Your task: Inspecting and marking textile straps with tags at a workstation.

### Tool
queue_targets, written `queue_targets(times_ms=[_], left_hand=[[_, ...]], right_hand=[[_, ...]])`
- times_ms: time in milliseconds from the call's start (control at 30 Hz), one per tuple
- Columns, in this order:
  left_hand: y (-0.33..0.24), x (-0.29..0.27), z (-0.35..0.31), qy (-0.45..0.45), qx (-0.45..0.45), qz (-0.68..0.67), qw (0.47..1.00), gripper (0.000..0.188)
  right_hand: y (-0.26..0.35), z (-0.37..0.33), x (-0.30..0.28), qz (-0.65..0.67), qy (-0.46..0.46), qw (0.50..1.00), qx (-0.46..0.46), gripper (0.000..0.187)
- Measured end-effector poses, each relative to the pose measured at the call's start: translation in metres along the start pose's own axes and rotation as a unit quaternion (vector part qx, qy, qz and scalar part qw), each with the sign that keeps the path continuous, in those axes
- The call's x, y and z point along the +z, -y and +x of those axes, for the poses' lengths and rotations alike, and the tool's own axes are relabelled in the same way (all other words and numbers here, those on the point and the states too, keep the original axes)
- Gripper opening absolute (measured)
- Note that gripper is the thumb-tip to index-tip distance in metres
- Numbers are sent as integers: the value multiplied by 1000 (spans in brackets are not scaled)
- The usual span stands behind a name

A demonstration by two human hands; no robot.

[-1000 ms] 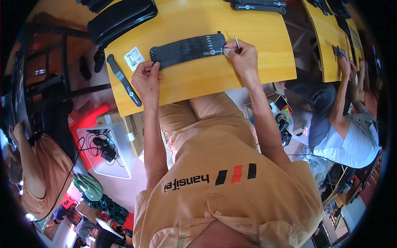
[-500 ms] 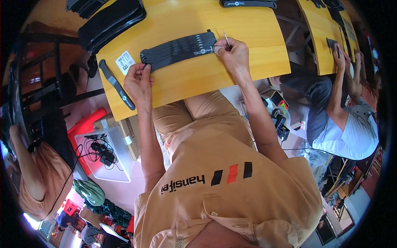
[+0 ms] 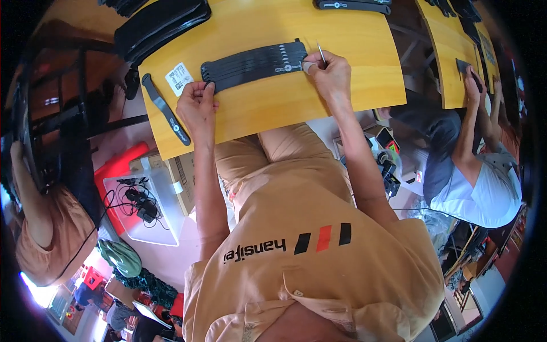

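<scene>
1. While the left hand (image 3: 196,105) pinches the left end of the row of black straps (image 3: 253,62), the right hand (image 3: 330,71) presses its right end, fingers closed round a thin metal pick (image 3: 321,54)
2. Should either hand slacken, the overlapped straps would likely fan apart, and the pick could scratch them
3. They lie mid-tabletop on a yellow wooden table (image 3: 342,97), with a loose strap (image 3: 165,111) and white label (image 3: 179,77) at its left corner; another person (image 3: 473,171) works at the neighbouring table
</scene>
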State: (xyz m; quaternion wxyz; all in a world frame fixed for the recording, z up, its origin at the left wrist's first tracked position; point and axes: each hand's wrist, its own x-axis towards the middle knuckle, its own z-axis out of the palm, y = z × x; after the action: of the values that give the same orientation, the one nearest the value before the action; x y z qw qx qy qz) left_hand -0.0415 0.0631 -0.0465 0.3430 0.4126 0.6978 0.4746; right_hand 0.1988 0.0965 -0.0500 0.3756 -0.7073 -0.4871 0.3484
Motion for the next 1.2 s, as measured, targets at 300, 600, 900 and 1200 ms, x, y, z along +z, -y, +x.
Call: queue_targets(times_ms=[300,600,900,1200], left_hand=[[-4,0,-1,-12,-9,18,1000,11],[4,0,0,-12,1,52,999,13],[-7,3,-3,-28,18,65,997,11],[0,5,-1,-65,92,126,986,16]], right_hand=[[0,0,1,1,2,1000,3,11],[1,-1,3,-24,-8,1000,3,10],[2,0,4,-46,-13,999,-3,9],[5,0,4,-87,-14,996,-4,8]])
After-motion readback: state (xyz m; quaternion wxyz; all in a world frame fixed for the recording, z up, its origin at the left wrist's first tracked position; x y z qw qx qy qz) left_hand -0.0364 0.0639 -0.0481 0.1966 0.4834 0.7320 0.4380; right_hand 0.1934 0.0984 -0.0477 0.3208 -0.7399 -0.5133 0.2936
